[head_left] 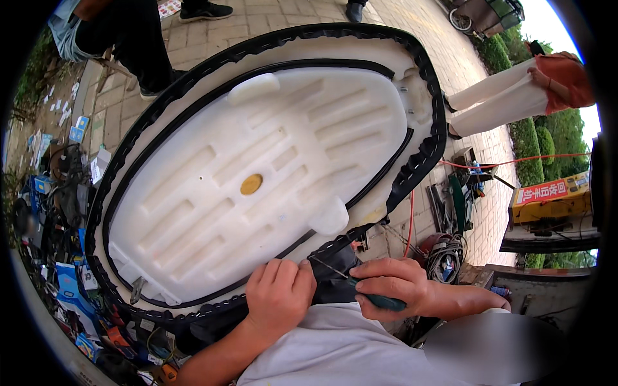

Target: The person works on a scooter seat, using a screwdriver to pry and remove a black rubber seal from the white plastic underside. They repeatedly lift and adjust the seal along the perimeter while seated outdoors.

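A scooter seat [257, 148] lies underside up in front of me, its white plastic base showing. Black cover material [421, 164] is folded over its rim in gathers, with a row of small metallic marks like staples. My left hand [281, 293] is closed on the near edge of the cover, fingers curled over the rim. In my right hand [393, 286] is a screwdriver [383, 302] with a dark green handle. Its thin shaft points up and left toward the cover's edge; whether the tip touches the cover I cannot tell. A metal latch [136, 291] sits at the seat's lower left.
At the left lies a heap of boxes, cables and parts [61, 212]. Tools [460, 193] and a coiled cable [444, 257] are on the paving at the right, near a yellow box [550, 199]. A person in light trousers [496, 87] stands beyond; another's dark-clothed legs [138, 45] are upper left.
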Tool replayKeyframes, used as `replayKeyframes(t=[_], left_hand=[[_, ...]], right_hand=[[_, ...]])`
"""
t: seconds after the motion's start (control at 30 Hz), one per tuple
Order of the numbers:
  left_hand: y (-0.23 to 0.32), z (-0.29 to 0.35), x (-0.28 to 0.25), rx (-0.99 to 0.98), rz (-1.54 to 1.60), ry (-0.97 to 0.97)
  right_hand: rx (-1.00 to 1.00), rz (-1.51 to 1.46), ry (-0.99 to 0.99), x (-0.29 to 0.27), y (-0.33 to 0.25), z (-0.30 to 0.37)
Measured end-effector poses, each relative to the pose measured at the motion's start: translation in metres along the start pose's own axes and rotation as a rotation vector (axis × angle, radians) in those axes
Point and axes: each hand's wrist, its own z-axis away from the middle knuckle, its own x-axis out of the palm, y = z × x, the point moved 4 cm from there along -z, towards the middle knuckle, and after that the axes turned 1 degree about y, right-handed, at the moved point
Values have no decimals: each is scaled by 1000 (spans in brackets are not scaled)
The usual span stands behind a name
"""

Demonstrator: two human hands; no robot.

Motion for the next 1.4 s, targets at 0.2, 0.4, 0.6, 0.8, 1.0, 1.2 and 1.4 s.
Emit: replayKeyframes(t=[0.2,0.4,0.6,0.8,1.0,1.2,1.4], left_hand=[[1,-1,-2,-7,22,8],[-2,-1,3,23,-9,53],[-4,1,3,9,-1,5],[-1,1,2,15,-10,43],[-5,6,7,29,-43,4],[-3,3,5,33,-8,44],[-1,2,1,38,-6,35]], right_hand=[[94,-43,8,-2,-2,-10],[32,25,-7,8,4,5],[-103,41,56,18,3,17],[59,-26,-24,4,-4,-4],[-260,92,66,29,13,34],[-108,77,52,22,-3,24],[95,-92,19,8,-1,-7]])
